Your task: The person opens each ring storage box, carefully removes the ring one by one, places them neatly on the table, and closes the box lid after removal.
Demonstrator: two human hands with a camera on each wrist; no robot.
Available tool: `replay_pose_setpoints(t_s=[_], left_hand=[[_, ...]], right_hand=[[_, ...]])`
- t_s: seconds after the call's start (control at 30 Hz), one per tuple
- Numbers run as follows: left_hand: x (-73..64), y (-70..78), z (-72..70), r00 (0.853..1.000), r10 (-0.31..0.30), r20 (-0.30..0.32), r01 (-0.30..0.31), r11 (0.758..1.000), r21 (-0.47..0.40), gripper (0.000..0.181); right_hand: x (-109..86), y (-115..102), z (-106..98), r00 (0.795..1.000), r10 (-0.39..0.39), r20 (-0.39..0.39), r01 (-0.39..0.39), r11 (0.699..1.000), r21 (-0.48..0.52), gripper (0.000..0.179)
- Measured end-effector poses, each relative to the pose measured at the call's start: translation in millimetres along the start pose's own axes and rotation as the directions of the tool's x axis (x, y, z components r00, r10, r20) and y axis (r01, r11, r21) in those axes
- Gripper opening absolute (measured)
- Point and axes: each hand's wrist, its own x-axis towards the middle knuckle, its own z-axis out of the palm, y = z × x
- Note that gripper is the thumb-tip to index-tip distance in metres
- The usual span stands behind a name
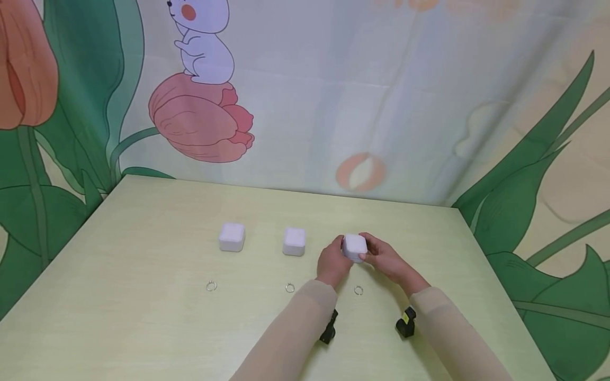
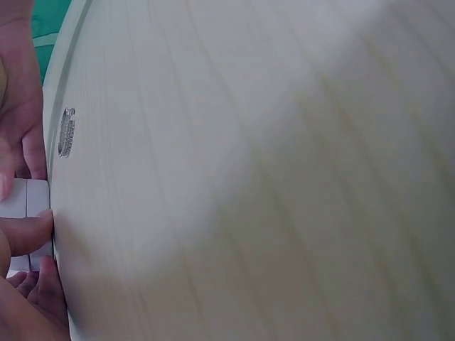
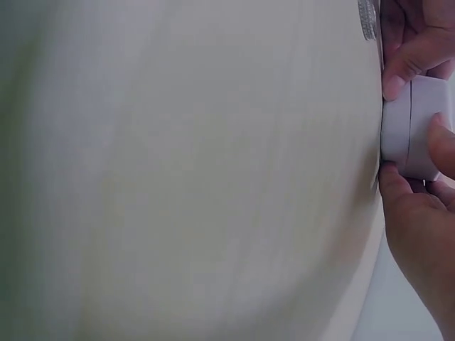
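A small pale lilac ring box [image 1: 355, 247] with rounded corners stands on the table towards the right, held between both hands. My left hand [image 1: 334, 263] grips its left side, and the thumb lies against the lower part in the left wrist view. From the right, my right hand [image 1: 387, 260] holds it with the thumb on the front and fingers on the far side. A seam runs around the box [image 3: 424, 124] in the right wrist view, and the lid looks closed. In front of it lies a silver ring [image 1: 358, 294].
Two matching boxes stand to the left, one in the middle [image 1: 294, 242] and one farther left [image 1: 232, 237]. A ring [image 1: 289, 291] lies before the middle box, another ring [image 1: 212, 290] before the left one. A printed curtain [image 1: 295, 106] hangs behind the table [image 1: 143, 317].
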Motion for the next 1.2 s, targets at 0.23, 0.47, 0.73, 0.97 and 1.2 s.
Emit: replay_pose_setpoints(t_s=[0.23, 0.47, 0.73, 0.97, 1.2], left_hand=[[3.1, -2.2, 0.2, 1.0, -0.026, -0.002, 0.026, 1.0, -0.003, 0.061], [2.8, 1.3, -2.7, 1.0, -0.02, -0.013, 0.02, 1.0, 0.002, 0.06], [5.5, 1.2, -0.4, 0.998, -0.057, -0.007, 0.057, 0.997, -0.048, 0.059], [9.3, 7.0, -1.8, 0.994, -0.105, 0.027, 0.108, 0.984, -0.143, 0.062], [15.4, 19.9, -2.9, 0.985, -0.168, 0.046, 0.174, 0.966, -0.193, 0.063]], right_hand=[[0.2, -4, 2, 0.997, -0.078, 0.013, 0.079, 0.986, -0.147, 0.052], [1.7, -9, 4, 0.997, -0.081, 0.002, 0.079, 0.969, -0.236, 0.053], [3.6, -8, 2, 0.997, -0.074, 0.019, 0.077, 0.971, -0.226, 0.054], [1.1, -10, -1, 0.999, -0.04, 0.019, 0.043, 0.983, -0.176, 0.066], [-2.1, -16, -5, 1.0, 0.017, 0.002, -0.016, 0.984, -0.175, 0.077]])
